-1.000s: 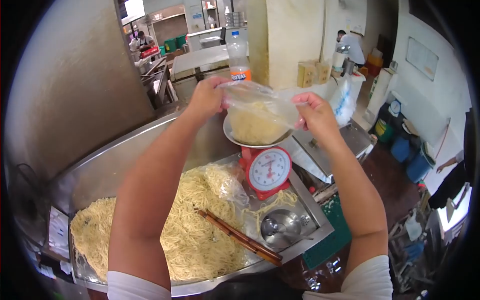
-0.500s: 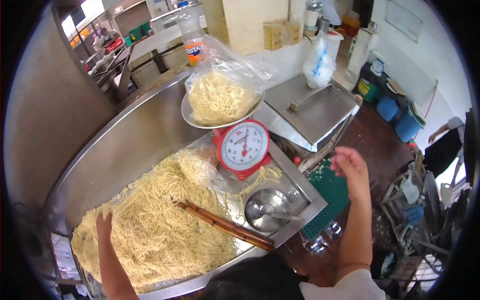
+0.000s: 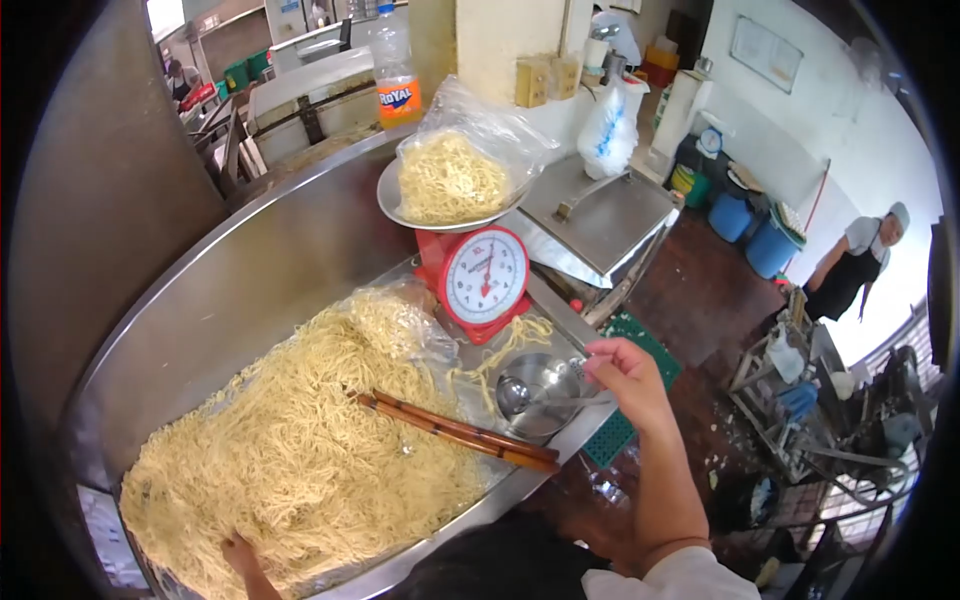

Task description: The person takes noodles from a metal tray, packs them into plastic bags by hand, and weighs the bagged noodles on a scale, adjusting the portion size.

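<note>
L hand [image 3: 238, 552] is in the noodles [image 3: 330, 450], near left in the tray [image 3: 230, 270]; can't tell if its fingers grip any. R hand [image 3: 628, 375] is by the ladle [image 3: 513, 394] handle's end, fingers part bent; can't tell if they hold it. Sticks [image 3: 455, 432] lie w/ one end on the noodles, near the bowl [image 3: 550, 378]. Farther: filled bag [image 3: 390, 322], then scale [image 3: 484, 275] w/ open noodle bag [image 3: 455, 178] on its pan [image 3: 392, 200]; bottle [image 3: 396, 75] behind.

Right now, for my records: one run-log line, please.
left hand: in loose yellow noodles | right hand: near round metal bowl | red dial scale: bearing clear plastic noodle bag
</note>
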A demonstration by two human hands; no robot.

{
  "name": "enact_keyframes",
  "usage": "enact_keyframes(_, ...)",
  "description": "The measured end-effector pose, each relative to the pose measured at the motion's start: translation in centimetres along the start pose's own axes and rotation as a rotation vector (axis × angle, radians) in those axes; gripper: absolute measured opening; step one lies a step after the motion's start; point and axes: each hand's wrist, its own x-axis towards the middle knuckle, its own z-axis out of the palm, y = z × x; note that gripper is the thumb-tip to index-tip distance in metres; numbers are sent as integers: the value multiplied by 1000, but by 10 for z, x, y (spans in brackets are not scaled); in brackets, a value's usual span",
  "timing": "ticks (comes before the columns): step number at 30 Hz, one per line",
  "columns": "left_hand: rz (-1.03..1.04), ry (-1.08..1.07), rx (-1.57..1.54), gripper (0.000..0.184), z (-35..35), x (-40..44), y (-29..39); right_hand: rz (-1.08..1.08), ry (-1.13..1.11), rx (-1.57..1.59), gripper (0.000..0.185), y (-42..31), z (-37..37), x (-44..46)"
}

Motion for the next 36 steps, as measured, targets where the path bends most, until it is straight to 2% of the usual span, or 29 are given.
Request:
enact_keyframes(1, 32, -36, -17, 51, -4, 3, -1, 8, -17, 10, 22, 1, 7, -4)
enact_keyframes(2, 114, 19, -111, 47, -7, 3, -2, 18, -35, 20, 22, 3, 13, -7)
enact_keyframes(4, 277, 130, -293, 41, -28, -14, 34, 31, -44, 15, 23, 5, 23, -13)
enact_keyframes(7, 394, 83, -458, 38, -61, -21, 101, 45, -99, 31, 24, 5, 40, -18)
enact_keyframes(9, 415, -33, -643, 40, -94, -47, 168, 28, -163, 13, 24, 5, 61, -18)
enact_keyframes(11, 544, -63, -672, 40, -110, -62, 210, -16, -316, -110, 27, 8, 91, -14)
enact_keyframes(13, 581, -220, -771, 38, -132, -101, 256, -74, -474, -144, 31, -2, 134, -22)
enact_keyframes(14, 629, -187, -656, 37, -131, -116, 270, -124, -568, -184, 32, -7, 156, -26)
enact_keyframes(15, 688, -323, -648, 35, -143, -142, 290, -172, -668, -221, 34, -12, 177, -29)
enact_keyframes(16, 812, -350, -496, 33, -139, -147, 293, -220, -781, -255, 35, -15, 193, -33)
enact_keyframes(17, 845, -374, -253, 30, -144, -155, 300, -282, -815, -336, 34, -18, 204, -38)
enact_keyframes(18, 1008, -287, 4, 27, -149, -153, 300, -347, -854, -411, 34, -20, 213, -43)
enact_keyframes(19, 827, -399, 258, 21, -153, -141, 297, -415, -894, -481, 33, -16, 222, -48)
enact_keyframes(22, 861, -13, 295, 24, -140, -96, 229, -276, -944, -576, 33, 20, 225, -52)
enact_keyframes(23, 841, -20, 289, 27, -139, -94, 218, -356, -922, -698, 31, 47, 228, -55)
enact_keyframes(25, 810, -45, 266, 33, -138, -108, 212, -510, -858, -951, 28, 109, 230, -72)
enact_keyframes(28, 893, -232, -63, 25, -104, -155, 212, -342, -906, -973, 24, 121, 243, -78)
enact_keyframes(29, 902, -373, -125, 21, -98, -176, 217, -335, -928, -938, 22, 114, 244, -76)
enact_keyframes(30, 1024, -515, -167, 26, -92, -195, 217, -323, -947, -900, 21, 102, 245, -74)
enact_keyframes(31, 1053, -710, -147, 36, -89, -212, 220, -315, -965, -864, 19, 91, 246, -70)
enact_keyframes(32, 1098, -761, -74, 50, -69, -228, 210, -318, -946, -832, 20, 83, 246, -68)
enact_keyframes(33, 1263, -598, -11, 55, -45, -244, 199, -321, -928, -800, 20, 76, 246, -65)
enact_keyframes(36, 1182, -591, 103, 52, -33, -267, 217, -370, -928, -852, 21, 82, 243, -67)
